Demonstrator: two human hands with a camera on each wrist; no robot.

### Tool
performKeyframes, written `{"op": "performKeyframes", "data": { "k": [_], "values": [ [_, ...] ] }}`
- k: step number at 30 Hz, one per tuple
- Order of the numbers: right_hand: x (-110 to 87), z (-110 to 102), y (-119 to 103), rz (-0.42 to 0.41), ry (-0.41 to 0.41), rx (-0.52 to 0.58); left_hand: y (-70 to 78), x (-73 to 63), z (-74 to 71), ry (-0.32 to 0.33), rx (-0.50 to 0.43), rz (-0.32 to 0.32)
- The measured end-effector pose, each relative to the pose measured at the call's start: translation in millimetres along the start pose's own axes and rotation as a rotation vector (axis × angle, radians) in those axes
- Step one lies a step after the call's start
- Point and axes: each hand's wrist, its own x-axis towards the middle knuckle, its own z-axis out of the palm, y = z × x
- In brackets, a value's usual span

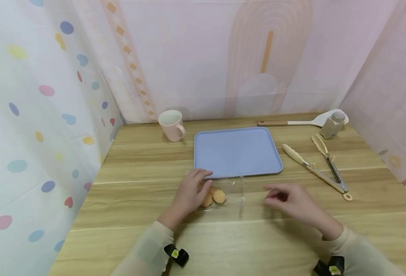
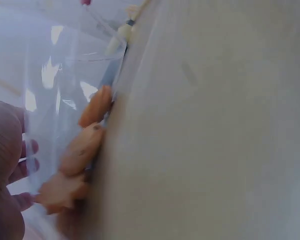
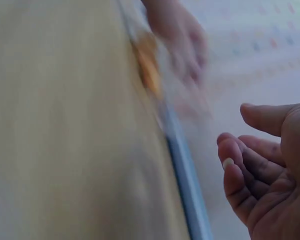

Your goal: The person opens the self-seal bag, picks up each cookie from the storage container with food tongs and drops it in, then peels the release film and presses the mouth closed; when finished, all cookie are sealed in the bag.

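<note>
A clear plastic container [image 1: 235,189] lies on its side on the wooden table, with several orange-tan, scalloped cookies [image 1: 219,196] inside. My left hand [image 1: 190,191] grips the container from above at its left part, and its fingertips show through the plastic in the left wrist view. There the cookies [image 2: 82,150] rest along the container's lower wall. To the right, apart from the container, my right hand [image 1: 290,197] hovers over the table and holds nothing. Its fingers [image 3: 235,185] are loosely bent, with the thumb held away from them.
A blue tray [image 1: 237,151] lies just behind the container. The pink mug [image 1: 172,125] stands at the back left. Open tongs [image 1: 321,176], a white spatula [image 1: 303,122] and a shaker jar [image 1: 333,125] are on the right. A curtain hangs behind the table.
</note>
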Motion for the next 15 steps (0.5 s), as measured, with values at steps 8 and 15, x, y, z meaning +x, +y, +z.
{"op": "performKeyframes", "data": {
  "k": [8, 15],
  "values": [
    [9.5, 45, -19, -0.045, -0.219, 0.176, -4.0, 38.7, -12.4, -0.310, -0.070, -0.081],
    [12.3, 61, -24, 0.003, -0.279, 0.206, -2.2, 55.3, -8.1, -0.550, -0.051, -0.060]
  ]
}}
